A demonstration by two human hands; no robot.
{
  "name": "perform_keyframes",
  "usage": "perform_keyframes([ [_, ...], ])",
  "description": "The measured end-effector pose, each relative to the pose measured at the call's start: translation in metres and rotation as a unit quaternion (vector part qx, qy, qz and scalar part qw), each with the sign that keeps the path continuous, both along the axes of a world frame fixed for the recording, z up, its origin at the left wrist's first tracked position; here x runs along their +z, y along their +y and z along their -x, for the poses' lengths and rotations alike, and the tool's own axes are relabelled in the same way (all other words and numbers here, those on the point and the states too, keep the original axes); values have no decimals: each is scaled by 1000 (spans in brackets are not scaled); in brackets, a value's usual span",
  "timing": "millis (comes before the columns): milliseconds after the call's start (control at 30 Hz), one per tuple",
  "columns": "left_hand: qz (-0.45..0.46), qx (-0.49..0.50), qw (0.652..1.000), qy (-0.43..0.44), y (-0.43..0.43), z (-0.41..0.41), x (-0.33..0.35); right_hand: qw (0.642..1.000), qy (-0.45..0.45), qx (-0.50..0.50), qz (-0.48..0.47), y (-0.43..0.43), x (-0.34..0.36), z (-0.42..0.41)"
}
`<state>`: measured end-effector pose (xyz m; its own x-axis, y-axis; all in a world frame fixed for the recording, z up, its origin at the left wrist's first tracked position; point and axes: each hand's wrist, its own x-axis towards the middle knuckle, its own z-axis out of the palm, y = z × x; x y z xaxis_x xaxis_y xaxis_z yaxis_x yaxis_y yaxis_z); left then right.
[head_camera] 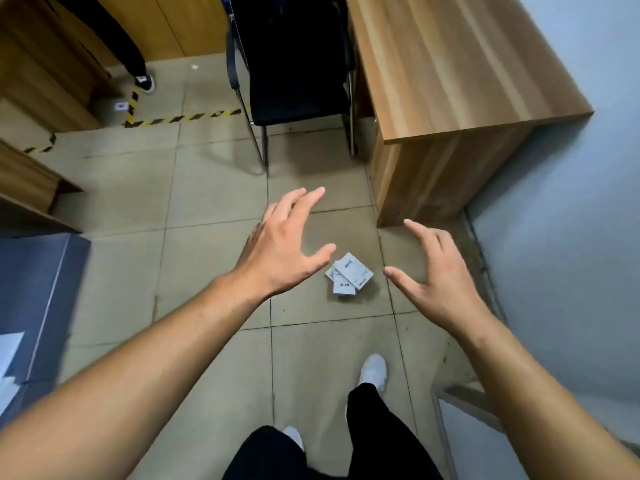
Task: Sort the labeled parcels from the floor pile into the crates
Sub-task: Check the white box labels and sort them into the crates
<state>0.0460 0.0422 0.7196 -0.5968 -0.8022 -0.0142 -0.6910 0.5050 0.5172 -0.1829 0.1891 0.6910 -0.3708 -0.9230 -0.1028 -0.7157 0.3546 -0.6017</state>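
A small pile of labeled parcels (pixel 349 274) is seen lying on the tiled floor (pixel 214 188), a few flat white packets overlapped at differing angles, with barcode labels turned upward. The pile is placed just in front of the corner of a wooden desk (pixel 450 74), which is set against the pale blue wall (pixel 571 202) on the right.

Both hands are held out above the floor with nothing gripped. The left hand (pixel 282 244) is spread wide, palm down, with its thumb pointed toward the pile; it is seen just left of the parcels and apart from them. The right hand (pixel 438 271) is likewise released, its fingers spread and slightly curled, and is seen just right of the pile. The parcels are thus framed between the two hands, and no contact with them is shown.

A black chair (pixel 294 64) with a metal frame is stood beside the desk, farther from the camera. Yellow-and-black hazard tape (pixel 180 118) is laid across the floor to the chair's left, and another person's dark trouser leg and shoe (pixel 144 83) are seen near it. A grey-blue crate (pixel 38 299) is partly shown at the left edge, somewhat blurred, and the rim of a second container (pixel 460 427) is visible at the lower right. The wearer's white shoe (pixel 373 370) and black trousers are seen at the bottom.
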Motion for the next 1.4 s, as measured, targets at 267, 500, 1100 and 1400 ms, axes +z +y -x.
perform_keyframes([
  [267, -63, 22, 997, -33, -58, 43, -194, 995, -6, 11, -99, -79, -199, 61],
  [500, -84, 29, 995, -55, -91, 50, -434, 983, 66, 16, -169, -120, -434, 62],
  [1100, -193, 145, 961, -132, -51, 107, -765, 972, 57, 32, -226, -170, -786, 66],
  [1400, -268, 216, 920, -188, -40, 165, -809, 985, 43, -114, -125, -157, -760, 112],
])
